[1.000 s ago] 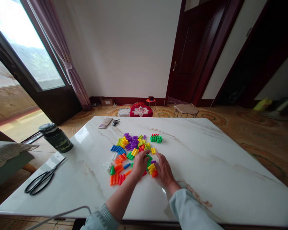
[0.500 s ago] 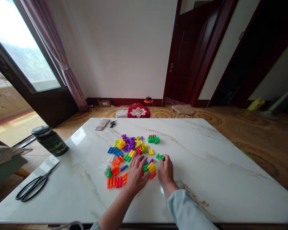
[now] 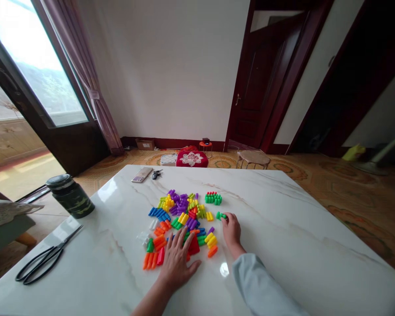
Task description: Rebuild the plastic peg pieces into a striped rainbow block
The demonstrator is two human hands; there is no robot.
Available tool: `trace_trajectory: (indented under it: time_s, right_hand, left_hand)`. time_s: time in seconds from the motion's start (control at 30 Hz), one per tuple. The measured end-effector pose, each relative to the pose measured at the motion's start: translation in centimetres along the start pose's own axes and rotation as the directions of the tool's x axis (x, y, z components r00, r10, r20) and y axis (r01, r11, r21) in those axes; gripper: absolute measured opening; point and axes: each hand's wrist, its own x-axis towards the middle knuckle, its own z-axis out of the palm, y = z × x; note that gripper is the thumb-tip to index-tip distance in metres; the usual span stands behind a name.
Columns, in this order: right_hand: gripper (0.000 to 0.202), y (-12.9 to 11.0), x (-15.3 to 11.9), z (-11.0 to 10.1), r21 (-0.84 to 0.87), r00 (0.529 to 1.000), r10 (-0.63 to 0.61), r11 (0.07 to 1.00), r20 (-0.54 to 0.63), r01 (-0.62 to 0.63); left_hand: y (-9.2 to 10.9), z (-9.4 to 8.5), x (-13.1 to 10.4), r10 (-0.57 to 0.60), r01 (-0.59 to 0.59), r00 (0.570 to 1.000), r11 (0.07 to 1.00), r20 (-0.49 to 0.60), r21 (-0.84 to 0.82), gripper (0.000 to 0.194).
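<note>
Bright plastic toy building blocks, mostly bullet-shaped pegs joined in rows, lie in a loose pile (image 3: 181, 206) on the table. My left hand (image 3: 176, 262) is spread over the near side of the pile, palm down, partly covering orange and red pieces. A flat red piece (image 3: 194, 246) shows beside its fingers. At the pile's right side, my right hand (image 3: 232, 231) pinches a small green block (image 3: 220, 215) between thumb and fingertips. Farther back stands a cluster of green blocks with red tips (image 3: 213, 198). Yellow pegs (image 3: 211, 239) and an orange peg (image 3: 212, 251) lie between my hands.
The white marbled table (image 3: 303, 245) carries black-handled scissors (image 3: 44, 260) and a camouflage-patterned jar (image 3: 70, 196) at the left. A phone (image 3: 142, 174) and keys (image 3: 156, 174) lie near its far edge. Beyond it are a red-covered stool (image 3: 192, 158) and a round stool (image 3: 253, 158).
My left hand has moved left and nearer, its fingers now spread wider, uncovering the flat red piece. My right hand still pinches the green block. The view has shifted slightly.
</note>
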Motion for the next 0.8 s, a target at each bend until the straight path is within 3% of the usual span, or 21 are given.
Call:
trace_trajectory:
  time_s: [0.13, 0.27, 0.4, 0.53, 0.8]
  right_hand:
    - [0.028, -0.7, 2.3, 2.5, 0.022, 0.998, -0.055, 0.998, 0.029, 0.054]
    - [0.026, -1.2, 2.9, 4.1, 0.041, 0.997, -0.074, 0.997, 0.023, 0.073]
    - [0.031, -1.2, 2.4, 3.4, 0.051, 0.995, -0.098, 0.994, 0.037, 0.096]
    - [0.038, -1.9, 2.2, 2.6, 0.081, 0.962, -0.212, 0.976, 0.172, 0.200]
    - [0.041, -2.5, 2.5, 2.9, 0.042, 0.921, -0.272, 0.962, 0.280, 0.271]
  left_hand:
    - [-0.3, 0.2, -0.1, 0.011, -0.011, 1.000, 1.000, 0.000, -0.007, 0.088]
    - [-0.3, 0.2, 0.0, 0.010, -0.010, 1.000, 1.000, 0.002, -0.024, 0.089]
    - [-0.2, 0.0, 0.1, -0.010, 0.011, 0.999, 0.999, 0.045, -0.039, 0.089]
    - [-0.2, 0.0, 0.1, -0.012, 0.015, 0.999, 0.999, 0.048, -0.046, 0.090]
    - [-0.2, -0.1, 0.2, -0.005, 0.008, 0.999, 0.999, 0.048, -0.044, 0.090]
